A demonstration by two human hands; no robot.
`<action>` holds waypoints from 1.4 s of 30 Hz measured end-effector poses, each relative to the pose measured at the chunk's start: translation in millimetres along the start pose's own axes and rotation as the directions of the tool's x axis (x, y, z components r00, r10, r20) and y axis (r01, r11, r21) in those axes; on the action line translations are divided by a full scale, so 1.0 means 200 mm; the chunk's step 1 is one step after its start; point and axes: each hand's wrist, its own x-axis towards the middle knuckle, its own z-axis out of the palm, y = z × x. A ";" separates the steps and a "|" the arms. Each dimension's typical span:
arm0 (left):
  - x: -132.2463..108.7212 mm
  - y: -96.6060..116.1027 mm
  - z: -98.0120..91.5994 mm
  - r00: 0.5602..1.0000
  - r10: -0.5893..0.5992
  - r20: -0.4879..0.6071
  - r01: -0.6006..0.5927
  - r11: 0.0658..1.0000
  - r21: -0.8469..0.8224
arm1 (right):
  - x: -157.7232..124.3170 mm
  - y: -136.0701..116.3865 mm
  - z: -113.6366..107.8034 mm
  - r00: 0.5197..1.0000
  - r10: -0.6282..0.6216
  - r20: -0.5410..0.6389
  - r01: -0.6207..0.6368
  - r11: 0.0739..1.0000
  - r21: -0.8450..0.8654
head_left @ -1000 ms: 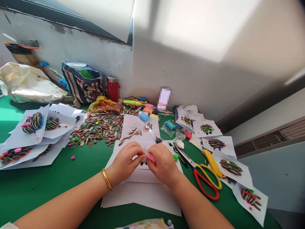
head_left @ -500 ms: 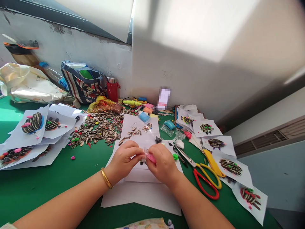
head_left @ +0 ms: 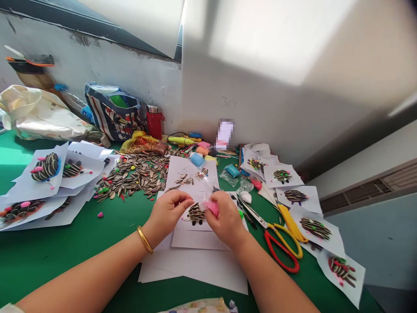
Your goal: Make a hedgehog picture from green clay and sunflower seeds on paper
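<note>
The right hand [head_left: 225,221] squeezes a soft pink clay lump [head_left: 213,208] in its grip; the left hand [head_left: 170,212], pinched closed, is just beside it.

Bright daylight, strongest from the upper left. A big sunlit patch [head_left: 280,39] on the white wall [head_left: 260,108] is nearly blown out; lower right, the wall drops into soft grey shadow. The green table [head_left: 81,243] shows pale glare at its far left edge. White sheets [head_left: 195,269] are bright, not clipped. My left hand [head_left: 169,213] and right hand [head_left: 224,219] are evenly lit, with only faint soft shadows under them. The pink clay [head_left: 213,208] at my right fingertips looks slightly smeared; most else is sharp. Wide-lens bend: straight edges lean near the borders. One pixelated rectangle [head_left: 224,134] against the wall. The view is squat in height.
</note>
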 end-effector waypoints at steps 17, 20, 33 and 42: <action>0.00 0.01 0.02 0.997 0.040 0.070 -0.034 0.996 -0.084 | 0.03 0.23 0.03 0.997 0.068 0.020 -0.055 0.919 -0.390; -0.01 0.03 0.02 0.992 0.007 0.127 0.007 0.994 -0.109 | 0.04 0.18 0.01 0.999 0.024 -0.038 -0.036 0.936 -0.350; -0.03 0.08 0.00 0.942 0.033 0.334 0.039 0.978 -0.206 | -0.02 -0.10 -0.02 0.944 -0.323 -0.062 0.323 0.946 -0.005; -0.03 0.06 0.00 0.879 -0.062 0.473 0.263 0.890 -0.372 | -0.01 -0.09 -0.03 0.946 -0.307 -0.105 0.309 0.951 -0.004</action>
